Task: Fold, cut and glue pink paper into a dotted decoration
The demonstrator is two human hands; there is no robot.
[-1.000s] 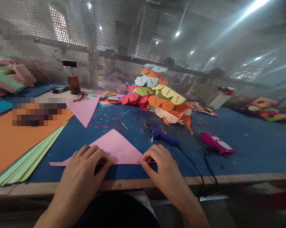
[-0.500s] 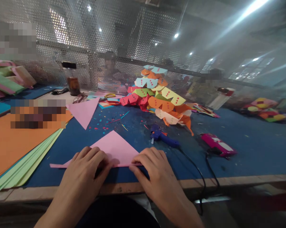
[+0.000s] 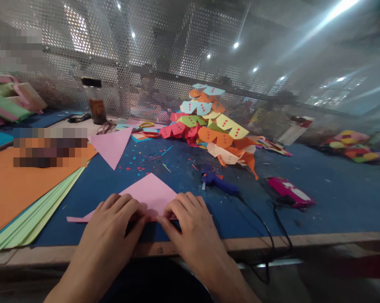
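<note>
Near the front edge of the blue table (image 3: 332, 210), the pink sheet (image 3: 150, 191) lies almost flat, w/ its folded edge toward the person. L hand (image 3: 114, 221) pinches this edge betw. thumb and curled fingers; R hand (image 3: 190, 219) pinches same edge, its thumb just beside the L thumb, w/ only small gap. What the fingertips do under the paper, I cannot tell. Step in hand, I judge, is pressing a narrow fold; next move prob. calls for even pressure along the crease, w/ L hand holding the paper against sliding. Peak of the sheet points away from the person, to the perforated screen (image 3: 120, 94); long axis runs L to R, approx. parallel to table edge, and a thin strip sticks out past L hand. Second pink paper (image 3: 112, 147) lies farther back, on the L; glue gun (image 3: 220, 183) is on the R, not touching.
</note>
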